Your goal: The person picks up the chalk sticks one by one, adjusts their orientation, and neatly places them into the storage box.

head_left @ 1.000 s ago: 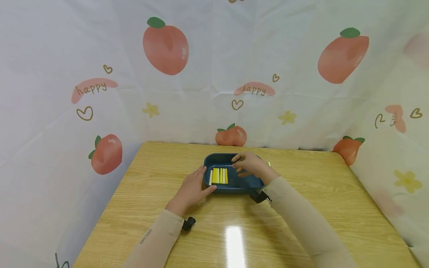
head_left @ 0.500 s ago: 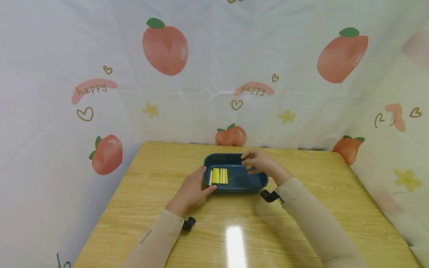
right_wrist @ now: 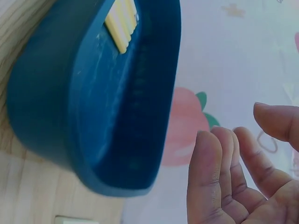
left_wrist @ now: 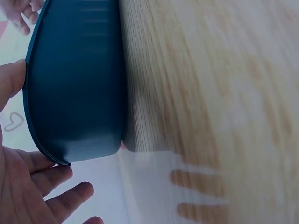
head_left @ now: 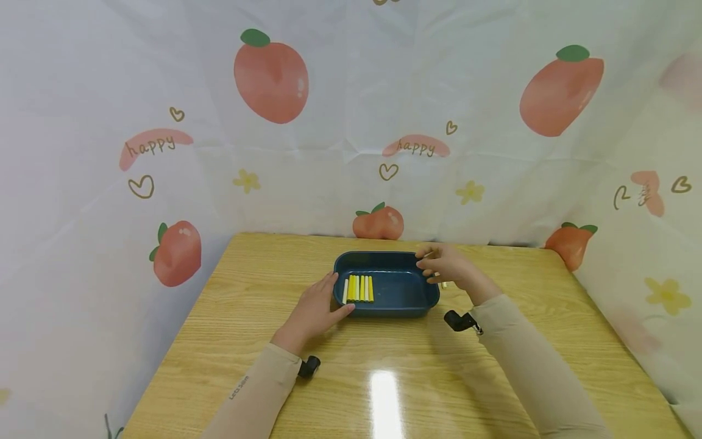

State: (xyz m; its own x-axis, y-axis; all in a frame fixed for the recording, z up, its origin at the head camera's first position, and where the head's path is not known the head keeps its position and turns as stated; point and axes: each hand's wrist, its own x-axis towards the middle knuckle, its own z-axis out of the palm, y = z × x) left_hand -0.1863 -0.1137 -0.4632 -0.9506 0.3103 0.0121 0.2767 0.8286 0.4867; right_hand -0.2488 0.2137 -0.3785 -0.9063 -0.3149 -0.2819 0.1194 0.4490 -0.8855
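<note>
My left hand (head_left: pixel 310 308) rests against the left end of a dark blue rectangular tub (head_left: pixel 403 312), thumb at the front rim and fingers along the end. In the left wrist view its fingers (left_wrist: pixel 70 201) are spread and nearly straight, touching the rim around a corner. Several yellow and white sticks, chalk by their look (head_left: pixel 358 288), lie side by side on the tub's left floor. Over the tub's right end hovers my right hand (head_left: pixel 450 268). The right wrist view shows its fingers (right_wrist: pixel 204 175) loosely bent, apart from the thumb, with nothing between them.
Just right of the tub, partly behind the right hand, a small pale stick-like piece (head_left: pixel 445 285) lies on the wooden table (head_left: pixel 263 262). A white cloth printed with peaches (head_left: pixel 329 183) hangs behind the table and along its sides.
The right hand has moved steadily rightward from over the tub's middle to its right end. My left hand, the tub and the chalk sticks stay where they were.
</note>
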